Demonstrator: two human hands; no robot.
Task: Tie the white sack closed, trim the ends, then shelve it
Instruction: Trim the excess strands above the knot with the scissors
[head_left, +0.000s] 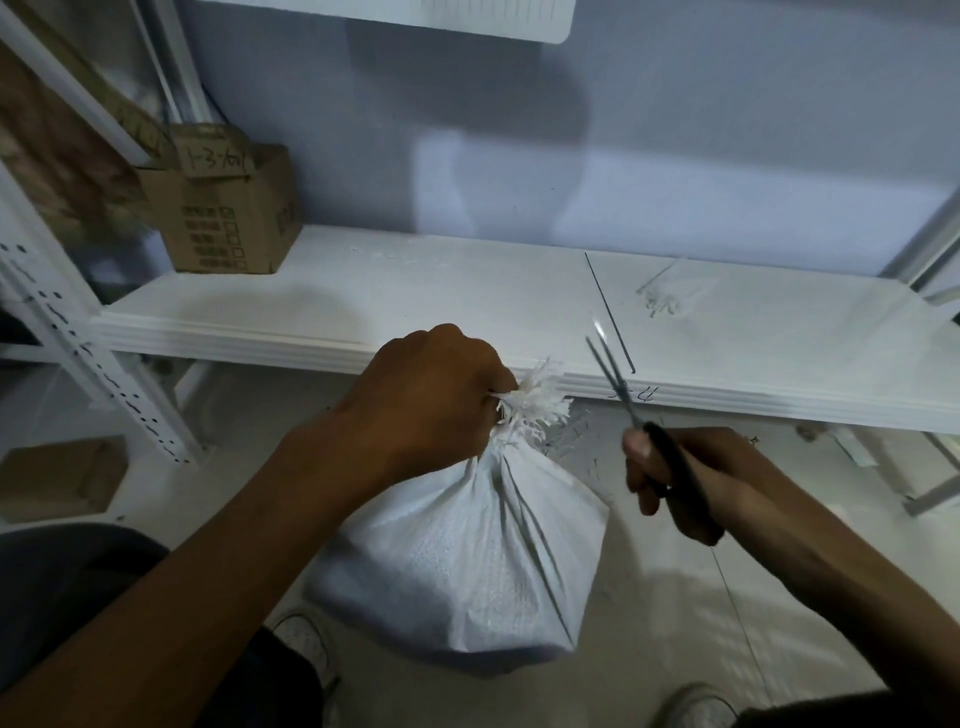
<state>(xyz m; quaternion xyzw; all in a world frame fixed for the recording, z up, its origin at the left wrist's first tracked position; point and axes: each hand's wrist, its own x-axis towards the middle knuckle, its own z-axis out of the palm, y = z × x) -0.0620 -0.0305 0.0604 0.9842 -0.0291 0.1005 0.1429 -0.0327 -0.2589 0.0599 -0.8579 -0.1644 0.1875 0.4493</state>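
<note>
In the head view, the bulging white woven plastic sack is sitting on the pale floor in the middle of the picture, below the front edge of the long white shelf board. The left hand is closing tight around the gathered neck of the sack, and a tuft of frayed white ends is sticking out of the fist toward 3 o'clock. At 3 o'clock from the tuft, and apart from it, the right hand is gripping the black-handled metal scissors, with the fingers curled through the handles. The blades are pointing up toward 11 o'clock and are standing a little open, not touching the ends yet. A brown cardboard box with writing on it is sitting far off at 10 o'clock on the shelf board. To trim well, I think the left hand should be holding the neck firm and still, and the blades should be coming in just beside the tuft, cutting only loose ends, well clear of the fingers and the tie.
</note>
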